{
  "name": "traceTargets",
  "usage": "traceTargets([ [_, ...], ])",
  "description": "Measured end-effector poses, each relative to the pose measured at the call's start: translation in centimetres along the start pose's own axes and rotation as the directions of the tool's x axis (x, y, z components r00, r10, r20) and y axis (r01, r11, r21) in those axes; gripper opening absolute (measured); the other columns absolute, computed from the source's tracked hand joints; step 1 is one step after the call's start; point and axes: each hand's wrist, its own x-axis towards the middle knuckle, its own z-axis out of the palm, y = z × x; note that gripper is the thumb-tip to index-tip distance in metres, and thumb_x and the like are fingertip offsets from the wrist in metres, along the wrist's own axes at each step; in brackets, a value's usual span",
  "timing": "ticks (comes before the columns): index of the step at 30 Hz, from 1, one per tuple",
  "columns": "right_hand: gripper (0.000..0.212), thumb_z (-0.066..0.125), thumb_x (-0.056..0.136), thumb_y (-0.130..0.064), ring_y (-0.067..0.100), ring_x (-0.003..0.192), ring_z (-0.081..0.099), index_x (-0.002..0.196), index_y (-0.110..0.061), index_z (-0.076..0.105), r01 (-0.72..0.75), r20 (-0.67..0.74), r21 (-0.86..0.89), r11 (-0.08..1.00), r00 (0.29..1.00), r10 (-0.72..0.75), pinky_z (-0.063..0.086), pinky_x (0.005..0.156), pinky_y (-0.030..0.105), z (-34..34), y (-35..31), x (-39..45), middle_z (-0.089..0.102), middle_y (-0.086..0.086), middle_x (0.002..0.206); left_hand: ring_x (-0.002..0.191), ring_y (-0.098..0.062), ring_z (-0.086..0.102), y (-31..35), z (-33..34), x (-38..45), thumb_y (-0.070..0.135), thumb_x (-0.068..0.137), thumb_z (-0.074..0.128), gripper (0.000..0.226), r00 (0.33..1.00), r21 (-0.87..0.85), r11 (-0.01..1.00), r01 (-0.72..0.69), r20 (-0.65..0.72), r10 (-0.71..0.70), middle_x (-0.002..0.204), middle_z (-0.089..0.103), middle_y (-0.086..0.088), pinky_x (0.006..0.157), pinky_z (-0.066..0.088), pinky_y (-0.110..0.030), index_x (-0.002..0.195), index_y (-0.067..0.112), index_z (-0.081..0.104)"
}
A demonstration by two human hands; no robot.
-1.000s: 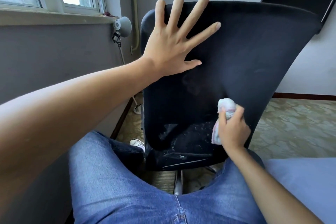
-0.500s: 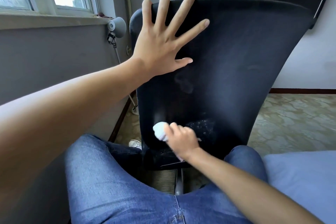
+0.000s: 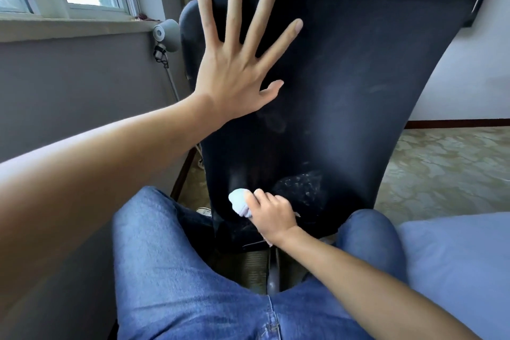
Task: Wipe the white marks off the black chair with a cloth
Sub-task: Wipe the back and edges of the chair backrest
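Since a second ago the right hand [image 3: 271,215] has swept its cloth [image 3: 240,201] from the right side of the chair [image 3: 358,77] back to the lower left. Its fingers are curled tight round the balled white cloth, which presses on the black fabric just beside a patch of white marks [image 3: 300,182]. Higher up, the left hand [image 3: 234,74] lies flat on the chair back – fingers spread wide. Blue jeans [image 3: 179,270] fill the foreground.
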Motion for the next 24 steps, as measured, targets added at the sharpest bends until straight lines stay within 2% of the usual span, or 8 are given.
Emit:
traceTargets([
  [2, 0.037, 0.071, 0.079, -0.028, 0.021, 0.056, 0.062, 0.111, -0.013, 0.061, -0.101, -0.069, -0.01, 0.995, 0.993, 0.1, 0.046, 0.045, 0.03, -2.3, 3.6, 0.1, 0.06, 0.002, 0.076, 0.149, -0.065, 0.014, 1.6, 1.0, -1.0, 0.064, 0.095, 0.049, 0.091, 0.999, 0.006, 0.999, -0.035, -0.004, 0.035, 0.172, 0.01, -0.024, 0.107, 0.011, -0.091, 0.168, 0.029, 0.007],
  [4, 0.037, 0.061, 0.083, -0.032, 0.023, 0.054, 0.064, 0.114, -0.012, 0.057, -0.224, -0.165, -0.065, 0.972, 0.964, 0.211, 0.044, 0.042, 0.029, -4.4, 7.6, 0.4, 0.063, 0.004, 0.077, 0.153, -0.058, 0.016, 3.3, 2.5, -2.1, 0.065, 0.097, 0.046, 0.088, 0.989, 0.034, 0.988, -0.148, -0.001, 0.149, 0.174, 0.011, -0.017, 0.106, 0.006, -0.089, 0.168, 0.027, 0.009],
  [6, 0.037, 0.06, 0.085, -0.031, 0.025, 0.053, 0.064, 0.116, -0.012, 0.055, -0.308, -0.218, -0.075, 0.948, 0.933, 0.286, 0.041, 0.04, 0.029, -5.5, 10.5, 0.8, 0.064, 0.005, 0.078, 0.155, -0.051, 0.02, 4.2, 4.2, -2.5, 0.065, 0.098, 0.041, 0.084, 0.981, 0.054, 0.981, -0.188, -0.03, 0.19, 0.174, 0.016, -0.013, 0.105, 0.003, -0.086, 0.168, 0.027, 0.013],
  [11, 0.037, 0.062, 0.088, -0.03, 0.028, 0.054, 0.064, 0.119, -0.013, 0.051, -0.387, -0.206, -0.009, 0.922, 0.903, 0.377, 0.04, 0.039, 0.028, -4.0, 11.7, 1.9, 0.064, 0.008, 0.086, 0.152, -0.052, 0.026, 4.4, 6.2, -1.2, 0.067, 0.1, 0.037, 0.08, 0.982, 0.045, 0.984, -0.172, -0.071, 0.175, 0.172, 0.023, -0.013, 0.104, 0.005, -0.087, 0.167, 0.027, 0.018],
  [16, 0.044, 0.069, 0.084, -0.02, 0.036, 0.071, 0.066, 0.126, -0.016, 0.054, -0.559, -0.155, 0.102, 0.823, 0.808, 0.568, 0.048, 0.043, 0.037, -2.6, 11.1, 2.1, 0.051, 0.008, 0.114, 0.147, -0.055, 0.034, 4.0, 8.0, -1.0, 0.07, 0.099, 0.038, 0.078, 0.98, 0.03, 0.986, -0.162, -0.115, 0.165, 0.168, 0.031, -0.013, 0.101, 0.012, -0.089, 0.165, 0.03, 0.028],
  [20, 0.044, 0.07, 0.086, -0.018, 0.039, 0.091, 0.065, 0.128, -0.014, 0.056, -0.738, -0.063, 0.229, 0.635, 0.64, 0.766, 0.053, 0.056, 0.042, -2.3, 11.1, 2.4, 0.048, 0.009, 0.125, 0.147, -0.058, 0.032, 4.3, 9.5, -0.5, 0.07, 0.1, 0.037, 0.077, 0.983, 0.008, 0.986, -0.164, -0.086, 0.164, 0.169, 0.029, -0.014, 0.1, 0.009, -0.089, 0.165, 0.03, 0.026],
  [22, 0.044, 0.064, 0.095, -0.025, 0.038, 0.105, 0.063, 0.136, -0.015, 0.052, -0.844, 0.013, 0.323, 0.428, 0.456, 0.89, 0.051, 0.071, 0.043, -2.2, 12.0, 3.2, 0.05, 0.007, 0.135, 0.147, -0.058, 0.032, 4.7, 10.5, 0.1, 0.069, 0.1, 0.038, 0.078, 0.984, 0.011, 0.986, -0.164, -0.072, 0.165, 0.169, 0.028, -0.015, 0.099, 0.009, -0.089, 0.166, 0.03, 0.024],
  [24, 0.046, 0.058, 0.101, -0.025, 0.031, 0.115, 0.059, 0.145, -0.021, 0.045, -0.867, 0.045, 0.441, 0.231, 0.278, 0.959, 0.045, 0.083, 0.039, -2.1, 13.2, 3.9, 0.048, 0.002, 0.147, 0.147, -0.059, 0.031, 5.2, 11.7, 0.8, 0.068, 0.1, 0.039, 0.079, 0.985, 0.008, 0.987, -0.163, -0.062, 0.163, 0.17, 0.026, -0.016, 0.099, 0.011, -0.09, 0.167, 0.03, 0.02],
])
